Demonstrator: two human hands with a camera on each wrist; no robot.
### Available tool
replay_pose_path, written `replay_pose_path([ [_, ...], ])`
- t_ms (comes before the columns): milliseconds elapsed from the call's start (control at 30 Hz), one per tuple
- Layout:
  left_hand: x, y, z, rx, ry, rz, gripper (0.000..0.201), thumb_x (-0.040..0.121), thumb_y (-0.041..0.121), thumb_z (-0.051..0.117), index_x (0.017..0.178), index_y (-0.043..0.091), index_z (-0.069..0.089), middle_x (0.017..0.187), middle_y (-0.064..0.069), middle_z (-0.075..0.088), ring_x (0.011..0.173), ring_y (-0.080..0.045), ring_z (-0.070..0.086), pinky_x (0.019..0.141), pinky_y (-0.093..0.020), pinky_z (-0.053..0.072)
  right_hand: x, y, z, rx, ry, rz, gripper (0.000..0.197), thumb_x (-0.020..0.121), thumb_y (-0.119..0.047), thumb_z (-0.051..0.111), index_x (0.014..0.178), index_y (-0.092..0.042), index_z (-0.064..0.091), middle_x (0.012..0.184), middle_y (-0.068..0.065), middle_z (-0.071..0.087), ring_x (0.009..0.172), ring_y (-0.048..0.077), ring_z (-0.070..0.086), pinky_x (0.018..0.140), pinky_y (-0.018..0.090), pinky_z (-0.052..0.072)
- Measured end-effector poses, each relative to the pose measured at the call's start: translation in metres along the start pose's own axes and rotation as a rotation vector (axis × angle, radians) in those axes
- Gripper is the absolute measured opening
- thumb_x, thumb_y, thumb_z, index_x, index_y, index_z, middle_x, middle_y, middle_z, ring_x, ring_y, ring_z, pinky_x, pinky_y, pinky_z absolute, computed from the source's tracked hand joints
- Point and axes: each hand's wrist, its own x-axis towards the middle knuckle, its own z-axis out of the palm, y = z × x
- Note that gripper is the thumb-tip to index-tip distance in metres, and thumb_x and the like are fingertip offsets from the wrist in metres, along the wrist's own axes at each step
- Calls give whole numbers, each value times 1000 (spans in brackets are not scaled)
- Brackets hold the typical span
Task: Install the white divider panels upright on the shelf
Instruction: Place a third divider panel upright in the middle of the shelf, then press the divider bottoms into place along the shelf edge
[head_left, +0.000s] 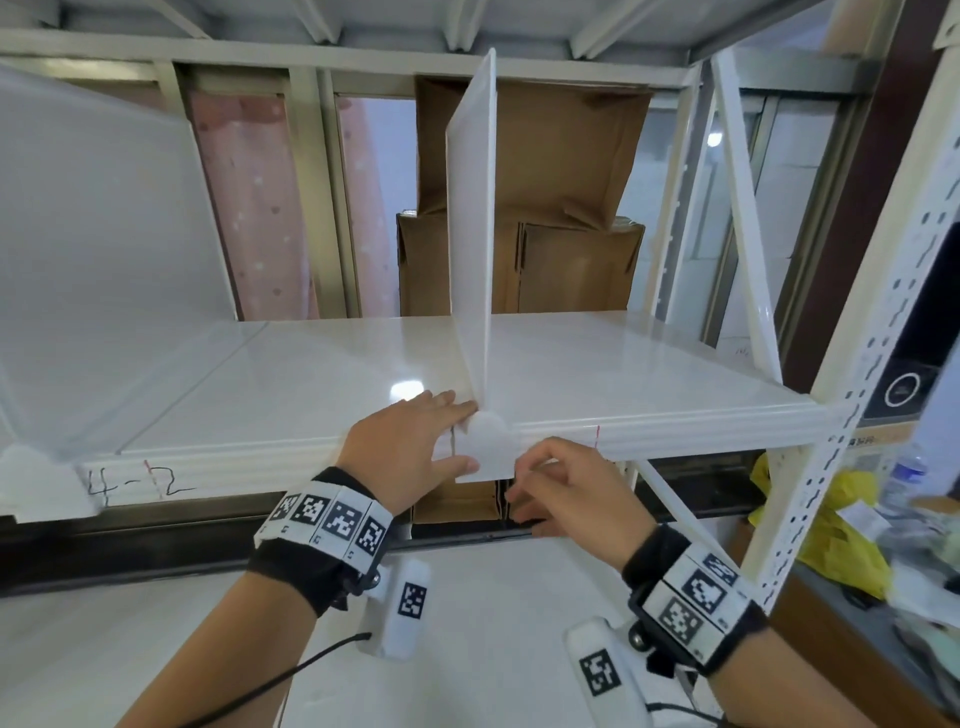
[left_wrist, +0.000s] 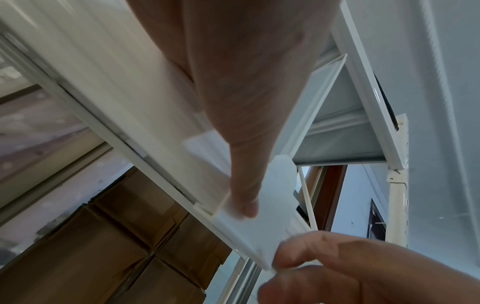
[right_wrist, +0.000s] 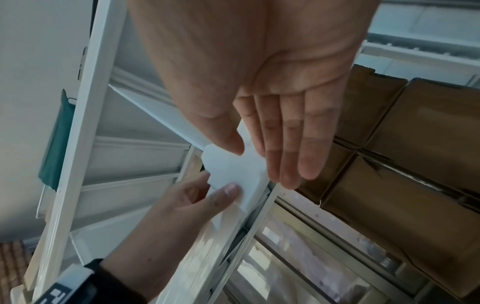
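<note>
Divider panel (head_left: 470, 208) stands upright on the shelf (head_left: 649, 364), left hand (head_left: 410, 447) flat, fingers (head_left: 441, 402) straight beside it, right hand (head_left: 566, 488) seemingly pinching its front tab (head_left: 485, 447): an uneven tug could tilt or unclip it.

divider panel (head_left: 470, 208) foot partly behind left hand (head_left: 410, 447), second panel (head_left: 78, 260) cropped

Brown cardboard boxes (head_left: 519, 260) against bright windows (head_left: 400, 182), pink curtain (head_left: 249, 208) left, yellow bag (head_left: 841, 540) right.
</note>
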Motion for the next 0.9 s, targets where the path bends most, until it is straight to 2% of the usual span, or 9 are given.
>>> replay_pose_path([
  [167, 1, -1, -2, -1, -37, -23, 65, 85, 61, 55, 144, 45, 32, 155, 13, 31, 141, -13, 32, 109, -35, 34, 4, -17, -2, 2, 19, 61, 17, 97, -21, 59, 93, -9, 71, 84, 6, 80, 79, 20, 78, 77, 39, 64],
  [333, 1, 1, -4, 23, -41, -33, 65, 86, 61, 54, 144, 46, 30, 155, 12, 30, 138, -16, 36, 106, -39, 37, 2, -30, 1, 39, 25, 141, 25, 99, -25, 58, 99, -4, 71, 90, 15, 79, 86, 29, 77, 83, 42, 63],
  [567, -10, 8, -13, 66, -81, 15, 64, 91, 52, 53, 148, 36, 29, 155, 6, 32, 137, -20, 38, 105, -40, 38, -10, -43, 15, 119, 148, 265, 27, 94, -19, 62, 104, 5, 69, 84, 17, 79, 78, 30, 78, 76, 41, 64],
  [667, -13, 11, -13, 100, -66, 33, 63, 91, 45, 57, 147, 31, 31, 152, 1, 38, 130, -24, 46, 102, -41, 41, -24, -56, 21, 150, 194, 290, 27, 94, -17, 62, 106, 7, 68, 95, 20, 78, 84, 32, 76, 79, 44, 63],
  [767, -15, 9, -4, 106, -2, 45, 63, 88, 41, 62, 144, 27, 37, 149, 0, 42, 129, -24, 48, 104, -40, 41, -36, -61, 26, 148, 212, 289, 28, 95, -18, 63, 115, 2, 64, 104, 20, 75, 81, 30, 73, 66, 36, 62],
  [833, -20, 6, 4, 107, 50, 42, 65, 86, 41, 61, 144, 24, 36, 150, 1, 41, 134, -23, 43, 109, -41, 35, -41, -63, 28, 152, 209, 299, 34, 95, -19, 63, 123, -1, 60, 108, 19, 73, 87, 31, 72, 64, 35, 61],
  [900, -24, 5, 10, 98, 90, 32, 68, 84, 34, 61, 145, 23, 34, 153, 2, 37, 139, -21, 36, 113, -40, 28, -46, -64, 31, 182, 201, 306, 35, 95, -18, 63, 126, -1, 59, 114, 20, 70, 98, 36, 70, 69, 38, 61],
])
